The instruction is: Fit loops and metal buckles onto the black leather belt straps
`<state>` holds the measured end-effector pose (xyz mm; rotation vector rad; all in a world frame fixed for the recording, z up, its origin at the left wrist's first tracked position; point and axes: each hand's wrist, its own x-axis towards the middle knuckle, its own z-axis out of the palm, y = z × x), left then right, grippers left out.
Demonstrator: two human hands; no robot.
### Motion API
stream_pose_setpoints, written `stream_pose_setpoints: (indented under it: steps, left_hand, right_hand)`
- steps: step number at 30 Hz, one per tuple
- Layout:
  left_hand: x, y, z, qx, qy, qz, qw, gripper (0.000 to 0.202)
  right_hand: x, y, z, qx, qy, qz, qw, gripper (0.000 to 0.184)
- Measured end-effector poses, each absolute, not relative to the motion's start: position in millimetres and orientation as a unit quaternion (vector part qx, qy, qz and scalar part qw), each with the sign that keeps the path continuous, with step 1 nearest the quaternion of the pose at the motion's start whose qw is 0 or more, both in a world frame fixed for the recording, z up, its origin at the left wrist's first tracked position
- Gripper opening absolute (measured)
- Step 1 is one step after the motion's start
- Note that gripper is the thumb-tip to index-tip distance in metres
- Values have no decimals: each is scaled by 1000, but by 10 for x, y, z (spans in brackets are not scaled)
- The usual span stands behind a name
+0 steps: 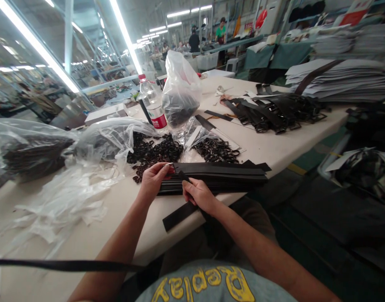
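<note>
The head view shows two bare hands over the tabletop [258, 147]. The left hand [153, 180] pinches a small shiny thing [171, 168] with a bit of red on it; it is too small to tell what it is. The right hand [198, 195] is closed around a black strip [185, 176], just in front of a stack of flat black strips [223, 178]. Another strip [176, 217] lies near the edge.

Behind the stack are two heaps of little black rings, one on the left [156, 152] and one on the right [219, 150]. Farther back is a bunch of straps [267, 111] with buckles on them. Those look finished, I think. The strip in hand seems partway done, and the big stack and many rings look unused, so a lot seems left.
</note>
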<state>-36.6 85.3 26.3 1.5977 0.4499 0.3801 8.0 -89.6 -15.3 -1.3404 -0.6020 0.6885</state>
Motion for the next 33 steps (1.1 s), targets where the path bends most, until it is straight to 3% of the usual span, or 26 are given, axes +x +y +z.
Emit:
stream_pose_setpoints:
  steps: [6, 19, 26, 30, 33]
  left_hand:
    - [-454, 681, 197, 647, 182, 183, 718, 44]
    - [-471, 614, 138, 663, 153, 192, 707, 33]
    - [-657, 457, 203, 756, -11, 263, 599, 19]
    - [-752, 404, 149, 779, -62, 239, 576, 22]
    - [-782, 356, 115, 739, -10, 222, 636, 49]
  right_hand:
    - [86, -888, -124, -577, -282, 340, 687, 53]
    - [34, -990, -19, -501, -293, 388, 716, 52]
    - [-32, -940, -59, -470, -247, 408, 743, 50]
    - [-60, -960, -40, -497, -261, 372, 739, 52]
    - [-71, -1038, 60, -575, -287, 301, 705, 48]
